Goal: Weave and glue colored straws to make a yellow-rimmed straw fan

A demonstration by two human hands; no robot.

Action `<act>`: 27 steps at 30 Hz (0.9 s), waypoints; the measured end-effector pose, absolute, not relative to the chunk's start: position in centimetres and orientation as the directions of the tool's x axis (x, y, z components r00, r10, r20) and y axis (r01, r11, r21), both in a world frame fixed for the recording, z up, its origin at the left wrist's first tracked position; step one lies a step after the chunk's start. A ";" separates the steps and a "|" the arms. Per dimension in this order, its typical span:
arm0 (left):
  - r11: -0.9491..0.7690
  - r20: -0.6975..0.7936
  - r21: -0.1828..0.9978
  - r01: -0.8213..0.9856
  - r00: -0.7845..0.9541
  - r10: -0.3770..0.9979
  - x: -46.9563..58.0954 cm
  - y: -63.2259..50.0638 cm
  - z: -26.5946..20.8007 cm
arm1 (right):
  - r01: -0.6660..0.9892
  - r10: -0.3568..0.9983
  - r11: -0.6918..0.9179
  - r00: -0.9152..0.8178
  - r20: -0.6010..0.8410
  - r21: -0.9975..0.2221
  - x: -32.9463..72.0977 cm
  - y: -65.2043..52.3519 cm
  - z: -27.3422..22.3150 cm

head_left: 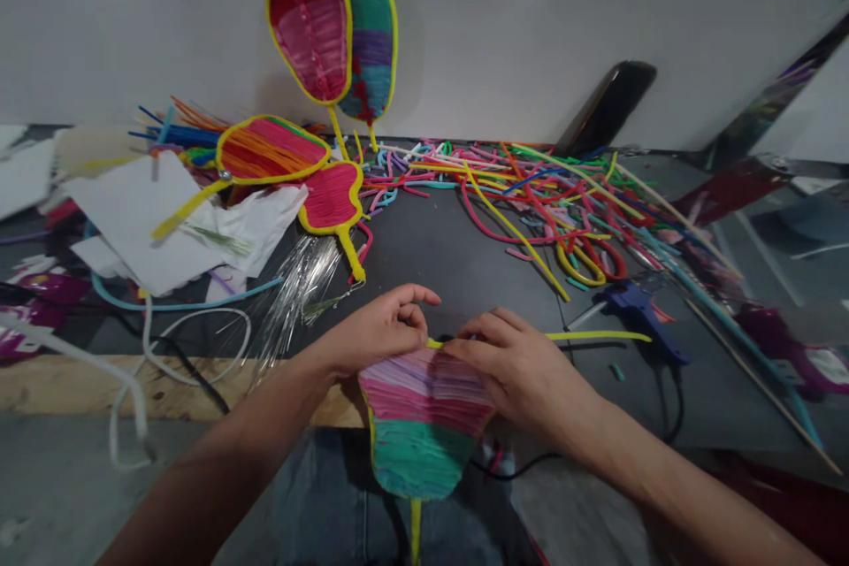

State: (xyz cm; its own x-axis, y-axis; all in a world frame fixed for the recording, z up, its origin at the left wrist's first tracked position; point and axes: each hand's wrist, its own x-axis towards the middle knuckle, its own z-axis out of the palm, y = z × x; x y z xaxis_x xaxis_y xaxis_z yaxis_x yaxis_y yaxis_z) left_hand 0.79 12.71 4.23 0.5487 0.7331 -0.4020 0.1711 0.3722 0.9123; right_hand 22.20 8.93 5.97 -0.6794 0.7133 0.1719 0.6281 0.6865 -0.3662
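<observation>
A fan-shaped piece [424,433] covered in rows of lilac, pink and green lies over my lap at the table's edge, its yellow handle pointing down towards me. Along its far edge runs a yellow pipe cleaner [597,337], whose loose end sticks out to the right. My left hand [381,332] pinches the pipe cleaner at the fan's top left, index finger partly raised. Close beside it, my right hand [514,358] presses the same strip against the edge with bent fingers. The fingertips partly hide the strip. Yellow edging also shows down the fan's left side.
Two yellow-rimmed fans [311,31] lean on the wall; others lie at left by paper scraps [149,217] and silvery strands [302,279]. Loose pipe cleaners [504,186] spread across the back. At right are a blue glue gun [640,314], a dark phone [610,106] and long sticks.
</observation>
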 end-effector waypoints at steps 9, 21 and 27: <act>0.399 -0.422 0.901 0.171 0.558 0.714 0.7 12.7 4.5 | 0.629 0.714 0.683 -0.683 0.157 -0.370 22.4 8.9 6.1; 0.406 -0.420 0.900 0.156 0.559 0.715 0.9 12.7 4.6 | 0.619 0.703 0.699 -0.687 0.186 -0.357 22.2 8.8 6.1; 0.393 -0.408 0.906 0.156 0.566 0.716 0.7 12.8 4.4 | 0.620 0.715 0.680 -0.679 0.167 -0.391 22.5 9.1 6.1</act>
